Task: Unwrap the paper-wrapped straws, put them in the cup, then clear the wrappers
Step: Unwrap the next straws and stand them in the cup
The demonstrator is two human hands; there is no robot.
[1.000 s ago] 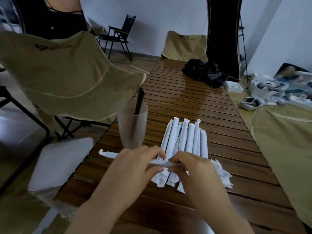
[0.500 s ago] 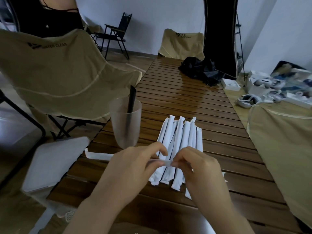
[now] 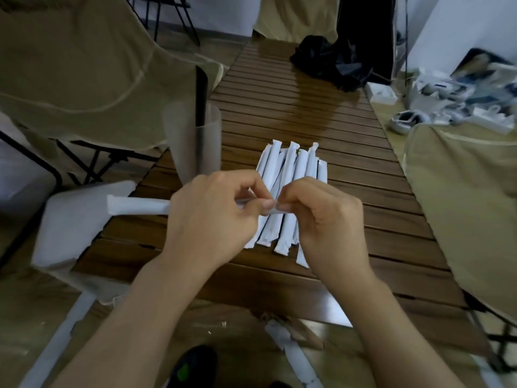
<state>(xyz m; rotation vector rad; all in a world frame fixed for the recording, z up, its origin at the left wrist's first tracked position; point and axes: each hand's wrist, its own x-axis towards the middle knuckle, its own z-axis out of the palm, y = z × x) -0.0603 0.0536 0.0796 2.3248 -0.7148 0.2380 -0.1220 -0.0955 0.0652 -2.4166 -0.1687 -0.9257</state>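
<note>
Paper-wrapped straw (image 3: 140, 206) overhanging table edge (image 3: 92, 249), both hands' fingers (image 3: 265, 203) pinching it

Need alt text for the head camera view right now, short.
Both hands, left hand and right hand, pinch one wrapped straw above a slatted wooden table. More wrapped straws lie beneath; a frosted cup holds a black straw.

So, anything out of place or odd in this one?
Yes: torn wrappers lie on the floor below the table's near edge, not cleared. Both hands, left hand and right hand, pinch one wrapped straw.
</note>
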